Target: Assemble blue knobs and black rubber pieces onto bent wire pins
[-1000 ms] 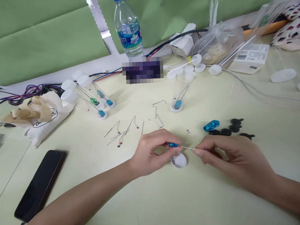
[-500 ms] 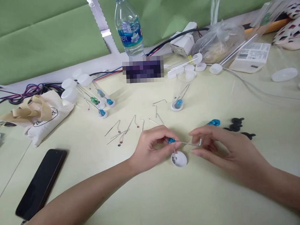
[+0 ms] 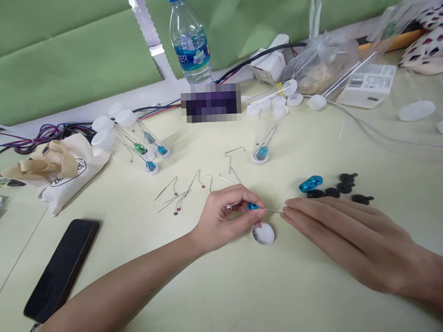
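My left hand (image 3: pixel 220 222) is closed in a pinch on a small blue metal piece (image 3: pixel 251 206), from which a thin bent wire sticks up inside the fingers. A thin L-shaped hex key (image 3: pixel 273 211) runs from that piece to my right hand (image 3: pixel 357 241), whose fingertips press together over its bent end and hide it. Just below the left fingertips lies a white cap (image 3: pixel 265 235) with tiny dark bits in it. Beyond the right hand are several blue metal pieces (image 3: pixel 311 183) and black knobbed parts (image 3: pixel 346 187).
Bent wires (image 3: pixel 182 199) and more hex keys (image 3: pixel 230 163) lie behind the left hand. Clear capped tubes (image 3: pixel 266 134) stand farther back, near a water bottle (image 3: pixel 192 50). At left are a phone (image 3: pixel 60 268) and a cloth pouch (image 3: pixel 71 167).
My right hand has closed its fingers over the hex key's bent end, which showed before between parted fingers. The left hand has stayed in place, keeping its pinch.
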Demonstrator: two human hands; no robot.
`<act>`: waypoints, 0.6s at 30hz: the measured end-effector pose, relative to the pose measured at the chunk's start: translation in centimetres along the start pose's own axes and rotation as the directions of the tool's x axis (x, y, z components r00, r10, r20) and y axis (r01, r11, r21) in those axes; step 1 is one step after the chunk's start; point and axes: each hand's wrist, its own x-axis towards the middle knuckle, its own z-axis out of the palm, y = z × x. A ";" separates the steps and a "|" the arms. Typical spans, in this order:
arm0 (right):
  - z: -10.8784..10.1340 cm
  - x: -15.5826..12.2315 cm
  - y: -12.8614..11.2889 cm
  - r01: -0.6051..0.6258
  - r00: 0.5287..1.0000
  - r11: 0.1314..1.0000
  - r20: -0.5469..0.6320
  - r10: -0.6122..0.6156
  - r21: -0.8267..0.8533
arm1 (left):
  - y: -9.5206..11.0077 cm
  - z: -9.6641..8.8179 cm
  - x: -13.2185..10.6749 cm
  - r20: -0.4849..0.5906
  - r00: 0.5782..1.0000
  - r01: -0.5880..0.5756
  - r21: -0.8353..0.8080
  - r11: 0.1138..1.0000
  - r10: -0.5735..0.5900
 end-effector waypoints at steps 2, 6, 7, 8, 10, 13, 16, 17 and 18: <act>0.1 -0.2 0.0 0.004 1.000 1.000 -0.003 -0.004 -0.003 | 0.0 0.1 0.0 -0.002 1.000 0.006 -0.001 1.000 -0.006; 0.1 -0.1 0.1 0.009 1.000 1.000 0.016 -0.009 0.011 | 0.1 0.2 0.1 -0.012 1.000 0.001 0.026 1.000 -0.001; 0.1 -0.1 0.1 0.003 1.000 1.000 0.017 -0.003 0.012 | 0.2 0.3 0.1 -0.015 1.000 -0.003 0.037 0.999 0.004; 0.0 0.0 0.1 -0.006 1.000 1.000 0.016 0.005 0.015 | 0.2 0.3 0.1 -0.017 1.000 -0.007 0.052 0.999 0.008; 0.0 0.1 0.2 -0.020 1.000 1.000 0.002 0.020 0.013 | 0.3 0.3 0.1 -0.026 0.999 -0.020 0.088 0.996 0.022; -0.1 0.2 0.1 -0.011 1.000 1.000 -0.012 0.011 -0.006 | 0.3 0.3 0.1 -0.032 0.999 -0.037 0.130 0.991 0.041; -0.1 0.2 0.0 0.000 1.000 1.000 0.000 0.000 -0.003 | 0.3 0.3 0.1 -0.022 0.998 -0.054 0.156 0.986 0.058; -0.1 0.2 -0.1 -0.011 1.000 1.000 0.008 0.011 0.005 | 0.3 0.2 0.1 -0.018 0.998 -0.060 0.169 0.984 0.064; -0.1 0.1 -0.1 -0.029 0.999 0.999 0.025 0.029 0.014 | 0.4 0.2 0.1 -0.016 0.997 -0.066 0.183 0.981 0.070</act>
